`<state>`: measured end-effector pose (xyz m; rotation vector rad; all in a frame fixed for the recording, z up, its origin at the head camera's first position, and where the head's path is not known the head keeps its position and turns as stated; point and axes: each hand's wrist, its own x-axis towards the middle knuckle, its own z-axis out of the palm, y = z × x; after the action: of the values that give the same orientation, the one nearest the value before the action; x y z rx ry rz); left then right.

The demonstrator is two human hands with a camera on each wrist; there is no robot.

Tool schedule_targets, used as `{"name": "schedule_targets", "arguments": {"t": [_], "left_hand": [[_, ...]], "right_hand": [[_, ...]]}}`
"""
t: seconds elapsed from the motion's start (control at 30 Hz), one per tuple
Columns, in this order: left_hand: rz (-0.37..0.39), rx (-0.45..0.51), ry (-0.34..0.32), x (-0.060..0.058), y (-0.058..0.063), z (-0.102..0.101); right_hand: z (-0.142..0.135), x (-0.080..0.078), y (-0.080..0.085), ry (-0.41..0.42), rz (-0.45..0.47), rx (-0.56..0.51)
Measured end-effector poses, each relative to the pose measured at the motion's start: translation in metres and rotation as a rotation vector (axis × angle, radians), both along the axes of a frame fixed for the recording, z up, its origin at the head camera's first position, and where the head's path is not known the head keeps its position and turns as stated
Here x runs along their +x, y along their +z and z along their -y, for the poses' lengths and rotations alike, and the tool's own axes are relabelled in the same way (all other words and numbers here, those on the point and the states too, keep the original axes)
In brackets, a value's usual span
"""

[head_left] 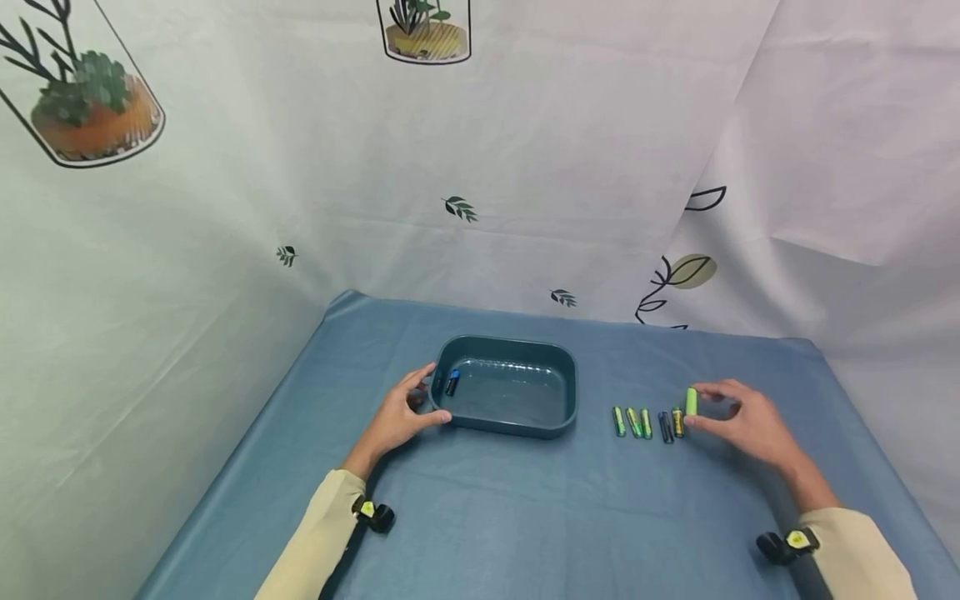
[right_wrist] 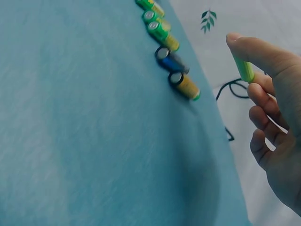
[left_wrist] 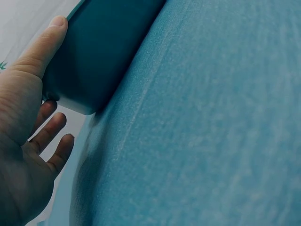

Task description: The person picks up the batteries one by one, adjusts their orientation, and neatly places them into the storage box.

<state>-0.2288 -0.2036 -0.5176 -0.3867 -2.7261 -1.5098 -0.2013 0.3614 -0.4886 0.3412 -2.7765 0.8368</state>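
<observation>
Head view: gripping the tray point(head_left: 517, 393) with the left hand point(head_left: 400, 422), presumably against sliding, with one dark battery point(head_left: 452, 383) inside; beside five batteries point(head_left: 647, 423) lined up on the worktop point(head_left: 570, 517), pinching a light-green battery point(head_left: 692, 402) with the right hand point(head_left: 750, 422). Left wrist: clasping the outside, likely for clear inside access. Right wrist: pinching by both ends, likely for control.

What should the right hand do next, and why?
Probably carry the light-green battery over to the tray and lower it in: the right hand pinches it, one blue-and-black battery lies inside, and the left hand holds the tray's left end.
</observation>
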Motion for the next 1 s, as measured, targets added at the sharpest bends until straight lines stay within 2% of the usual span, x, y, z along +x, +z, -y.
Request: {"name": "schedule_targets", "arguments": {"t": [0.37, 0.57, 1.0], "left_hand": [[-0.009, -0.005, 0.013, 0.001, 0.0, 0.0], [-0.005, -0.008, 0.007, 0.001, 0.001, -0.001], [-0.001, 0.0, -0.007, 0.001, 0.002, -0.001]], "right_hand": [[0.024, -0.016, 0.014, 0.025, 0.011, 0.012], [0.038, -0.023, 0.019, 0.046, 0.03, -0.019], [0.069, -0.04, 0.031, 0.068, -0.004, -0.058]]}}
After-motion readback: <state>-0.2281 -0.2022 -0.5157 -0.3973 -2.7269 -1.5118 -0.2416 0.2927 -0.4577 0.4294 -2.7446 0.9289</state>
